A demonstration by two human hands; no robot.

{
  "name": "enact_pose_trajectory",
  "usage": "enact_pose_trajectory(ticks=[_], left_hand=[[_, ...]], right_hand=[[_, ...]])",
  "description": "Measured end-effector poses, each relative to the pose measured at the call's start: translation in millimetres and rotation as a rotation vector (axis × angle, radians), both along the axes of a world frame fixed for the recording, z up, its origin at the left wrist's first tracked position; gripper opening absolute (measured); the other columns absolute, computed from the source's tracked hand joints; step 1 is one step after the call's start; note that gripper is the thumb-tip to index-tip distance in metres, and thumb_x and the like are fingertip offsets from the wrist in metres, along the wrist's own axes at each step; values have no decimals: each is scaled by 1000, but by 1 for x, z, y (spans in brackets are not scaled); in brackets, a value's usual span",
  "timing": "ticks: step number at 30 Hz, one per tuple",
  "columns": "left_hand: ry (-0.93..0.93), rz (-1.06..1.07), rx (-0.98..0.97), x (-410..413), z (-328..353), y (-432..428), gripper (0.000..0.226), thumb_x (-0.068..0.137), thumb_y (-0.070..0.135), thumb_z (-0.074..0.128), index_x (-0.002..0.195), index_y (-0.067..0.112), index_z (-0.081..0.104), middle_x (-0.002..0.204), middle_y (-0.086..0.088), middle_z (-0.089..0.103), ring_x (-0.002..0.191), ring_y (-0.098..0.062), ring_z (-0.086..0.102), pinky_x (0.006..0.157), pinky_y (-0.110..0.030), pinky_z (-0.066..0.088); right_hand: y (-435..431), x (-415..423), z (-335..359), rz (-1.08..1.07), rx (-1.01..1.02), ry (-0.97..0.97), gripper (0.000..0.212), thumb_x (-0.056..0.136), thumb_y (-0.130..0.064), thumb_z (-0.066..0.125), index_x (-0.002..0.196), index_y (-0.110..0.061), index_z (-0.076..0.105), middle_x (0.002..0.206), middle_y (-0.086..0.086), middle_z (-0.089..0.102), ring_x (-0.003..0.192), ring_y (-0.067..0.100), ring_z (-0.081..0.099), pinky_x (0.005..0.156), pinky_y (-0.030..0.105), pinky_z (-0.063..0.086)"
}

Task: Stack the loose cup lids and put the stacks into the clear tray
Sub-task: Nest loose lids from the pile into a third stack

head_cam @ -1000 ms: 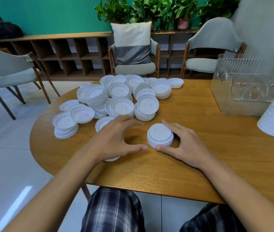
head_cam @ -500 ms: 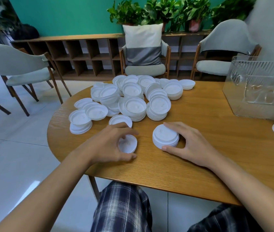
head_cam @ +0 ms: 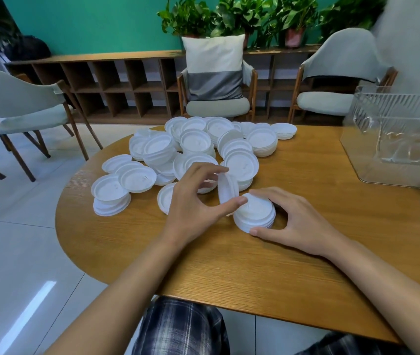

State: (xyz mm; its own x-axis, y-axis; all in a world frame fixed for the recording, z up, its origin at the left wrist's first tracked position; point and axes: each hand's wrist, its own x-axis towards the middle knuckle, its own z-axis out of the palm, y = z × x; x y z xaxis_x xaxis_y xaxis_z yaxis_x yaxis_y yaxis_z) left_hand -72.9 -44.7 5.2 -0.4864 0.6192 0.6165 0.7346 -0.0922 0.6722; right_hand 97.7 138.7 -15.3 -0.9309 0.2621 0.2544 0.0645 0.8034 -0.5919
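We pinch a single lid in our left hand, with the thumb under its near edge and the fingertips on its far edge. The rest of that hand is curled loosely behind it. The lid stands tilted almost on its edge, its flat face turned toward the right, and its lower rim is just beside the small stack on the table.

Our right hand cups that stack from the right: the thumb is against the near side and the forefinger curves over the far top edge, with an open arc between them.

The stack lies directly right of and slightly below the held lid, so we judge the coming move to be a short tip to the right that lays the lid flat on top. The left hand is the one to do it, while the right steadies the stack.

The big pile of loose lids sits beyond our hands. The clear tray stands well apart at the far right, nearer the right hand.
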Motion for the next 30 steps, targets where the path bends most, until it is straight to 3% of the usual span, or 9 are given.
enact_pose_trajectory(ticks=[2, 7, 12, 14, 19, 26, 30], left_hand=[[-64, 7, 49, 5, -6, 10, 59, 73, 45, 93, 120, 18, 69, 118, 6, 68, 113, -18, 68, 93, -36, 60], [-159, 11, 145, 5, -13, 16, 59, 72, 41, 94, 118, 16, 67, 113, 7, 73, 113, -21, 71, 95, -37, 60], [-250, -46, 233, 8, -12, 18, 67, 78, 39, 89, 134, 19, 59, 122, 0, 67, 119, -29, 68, 96, -41, 60], [-249, -76, 198, 9, -13, 19, 70, 79, 41, 88, 138, 17, 58, 123, -4, 64, 117, -31, 69, 97, -42, 60], [-224, -145, 105, 13, -17, 21, 64, 83, 36, 87, 136, 13, 61, 125, -3, 58, 121, -27, 67, 99, -39, 60], [-149, -102, -68, 13, -25, 18, 57, 81, 33, 91, 132, 19, 68, 122, 4, 60, 119, -15, 66, 98, -30, 58], [-111, -85, -173, 13, -27, 20, 68, 74, 48, 91, 134, 24, 68, 114, 10, 61, 113, -9, 67, 99, -29, 57]], right_hand=[[2, -2, 0, -5, -2, -4, 81, 80, -55, 84, 150, -36, 50, 141, -28, 53, 131, -6, 49, 106, 14, 37], [4, -4, -5, -44, -31, 10, 91, 78, -56, 85, 155, -43, 38, 141, -34, 49, 131, -13, 45, 101, 1, 31], [2, -7, -6, -46, -35, 16, 93, 77, -56, 85, 156, -43, 38, 141, -31, 50, 131, -10, 46, 101, 3, 32], [2, -7, -6, -49, -34, 18, 94, 77, -56, 86, 156, -45, 36, 140, -32, 50, 131, -11, 46, 101, 3, 31], [1, -8, -6, -44, -50, 29, 98, 75, -57, 86, 157, -45, 33, 139, -28, 53, 130, -6, 50, 106, 17, 39], [1, -4, -5, -19, -58, 58, 84, 80, -47, 88, 152, -40, 45, 137, -25, 56, 129, -3, 53, 105, 13, 40], [1, -4, -5, -26, -64, 65, 82, 79, -50, 88, 150, -38, 48, 135, -26, 56, 127, -3, 53, 103, 17, 43]])
